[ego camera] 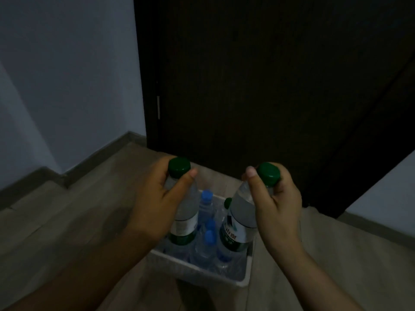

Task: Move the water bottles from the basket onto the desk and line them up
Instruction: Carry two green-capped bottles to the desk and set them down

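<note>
Now left grip [155, 203] and right grip [278, 209] hold bottles [186, 212] over basket [202, 274].

The view was recorded in dim, bluish light, so that the door [258, 86] was rendered nearly black and the wall [67, 63] a dull grey-blue. Only a faint sheen was caught on the left bottle [185, 223] and the right bottle [240, 212], and fine detail was softened throughout by noise and slight blur. The door's upright edges were slanted by the wide-angle view.
</note>
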